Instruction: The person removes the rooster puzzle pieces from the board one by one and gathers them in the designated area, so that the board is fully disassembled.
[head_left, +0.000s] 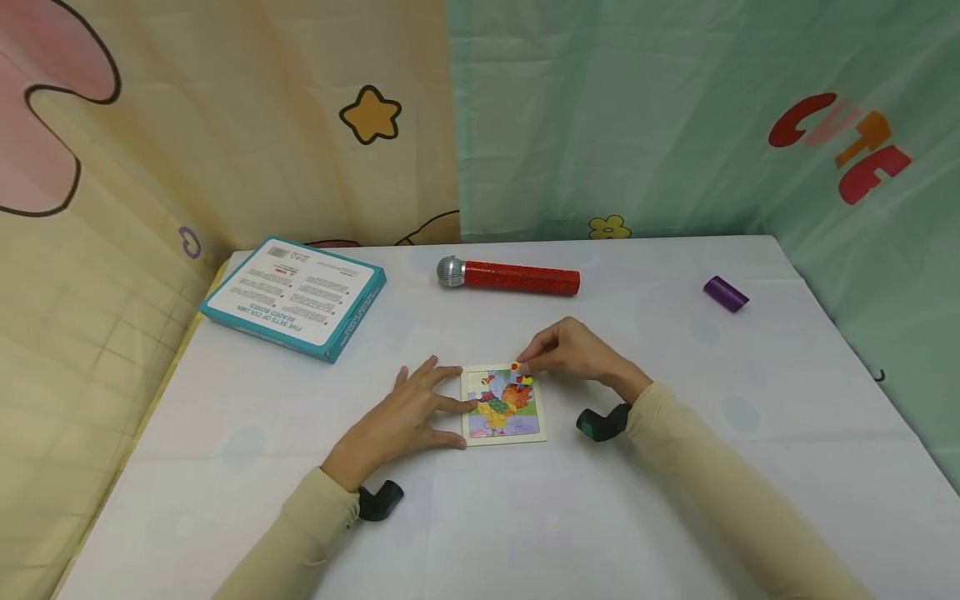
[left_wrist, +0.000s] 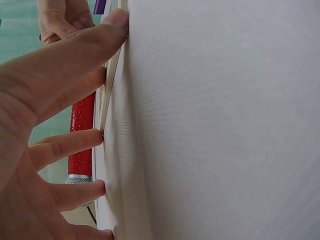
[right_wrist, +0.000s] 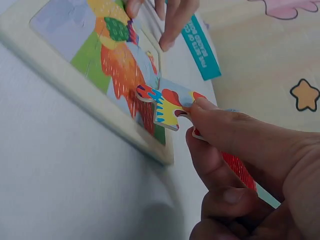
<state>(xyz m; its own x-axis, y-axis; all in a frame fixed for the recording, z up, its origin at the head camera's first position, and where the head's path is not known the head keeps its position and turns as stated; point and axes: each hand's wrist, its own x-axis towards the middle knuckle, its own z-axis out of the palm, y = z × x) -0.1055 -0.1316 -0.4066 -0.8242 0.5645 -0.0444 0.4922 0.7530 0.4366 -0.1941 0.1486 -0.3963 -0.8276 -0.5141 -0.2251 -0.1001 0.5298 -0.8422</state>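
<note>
A small square jigsaw puzzle in a pale wooden tray (head_left: 506, 440) lies on the table, showing a colourful rooster. My left hand (head_left: 405, 421) is at its left side with fingers spread and fairly straight; the thumb and one finger touch the tray's left corners, and the index fingertip rests on the picture. Above the tray's upper right part, my right hand (head_left: 573, 354) pinches a puzzle piece (right_wrist: 167, 111) between thumb and index finger. That piece is yellow, red and blue, and looks tilted over the picture in the right wrist view. Fingertips hide part of it.
A red toy microphone (head_left: 521, 277) with a silver head lies behind the puzzle. At the back left is a flat teal-and-white box (head_left: 296, 292), and at the back right a purple cylinder (head_left: 726, 294). Printed curtains (head_left: 600, 125) hang behind the white table (head_left: 480, 533).
</note>
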